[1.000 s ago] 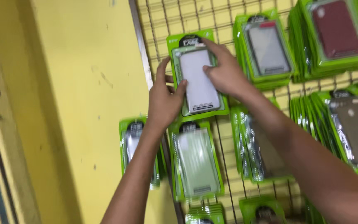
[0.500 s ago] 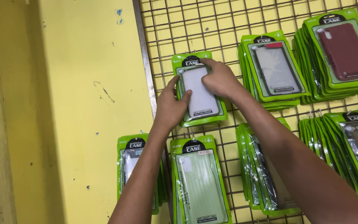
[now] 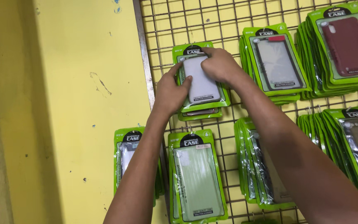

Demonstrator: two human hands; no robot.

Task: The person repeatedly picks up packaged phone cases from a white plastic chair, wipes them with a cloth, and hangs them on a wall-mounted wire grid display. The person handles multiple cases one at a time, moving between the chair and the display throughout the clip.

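Head view: two hands are seen on one green-carded pack (image 3: 201, 81) with a pale grey phone case inside, at the front of a small hanging stack. Left hand (image 3: 170, 93) is closed on its left edge, right hand (image 3: 220, 64) is pressed over its top right corner. Seven other hanging stacks are counted around the grip: pale green case pack (image 3: 197, 176) just below, clear case stack (image 3: 276, 62) just right, maroon case stack (image 3: 347, 45) further right. Packs are hung on a wire grid (image 3: 212, 20) against a scuffed yellow wall (image 3: 83, 83).
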